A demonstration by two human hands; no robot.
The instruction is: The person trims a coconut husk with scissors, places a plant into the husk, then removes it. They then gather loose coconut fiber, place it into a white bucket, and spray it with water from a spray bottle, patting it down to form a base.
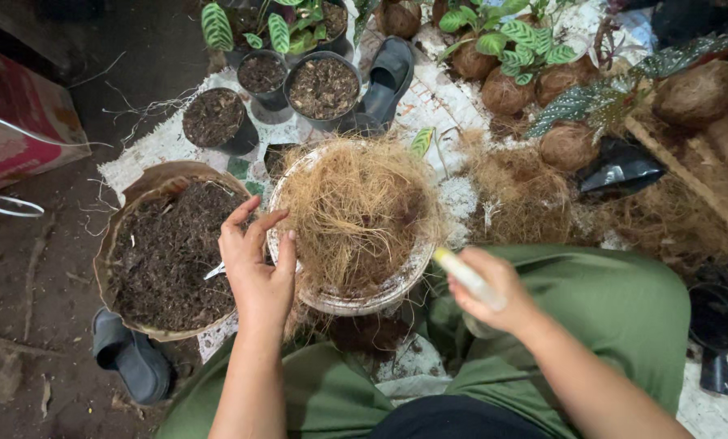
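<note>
Far left: we see a red and white bag (pixel 19 122) at the edge of the dark floor (pixel 47 325), and a dark slipper (pixel 130 358) lower down, near our left knee.
Soil basin: a wide brown basin (pixel 154 174) full of dark potting soil (pixel 173 260) sits on the floor just left of our left hand.
Small pots: three black pots of soil (pixel 218 120) (pixel 262 77) (pixel 323 88) stand behind the basin on a white woven mat (pixel 441 102), with striped-leaf plants (pixel 279 24) behind them and a second dark slipper (pixel 387 77) beside them.
Left hand: our left hand (pixel 258 268) rests its spread fingers on the left rim of the clear bowl; the hand is loosely open and grips nothing that we can make out.
Bowl: a clear round bowl (pixel 364 305) sits in front of our knees, between both hands, heaped with tan coconut fibre (pixel 356 211).
Right hand: our right hand (pixel 494 297) is closed around a small spray bottle (pixel 465 276) with a yellowish tip, just right of the bowl and pointed toward it.
Legs: green trousers (pixel 616 301) cover both our knees at the bottom of the view.
Right side: loose fibre (pixel 522 195) lies on the mat, with round coconut-husk balls (pixel 506 91) carrying spotted green leaves (pixel 579 104) behind it.
Far right: a wooden pallet (pixel 717 158) holds another husk ball (pixel 699 91), and a black pot (pixel 717 317) lies near our right knee.
</note>
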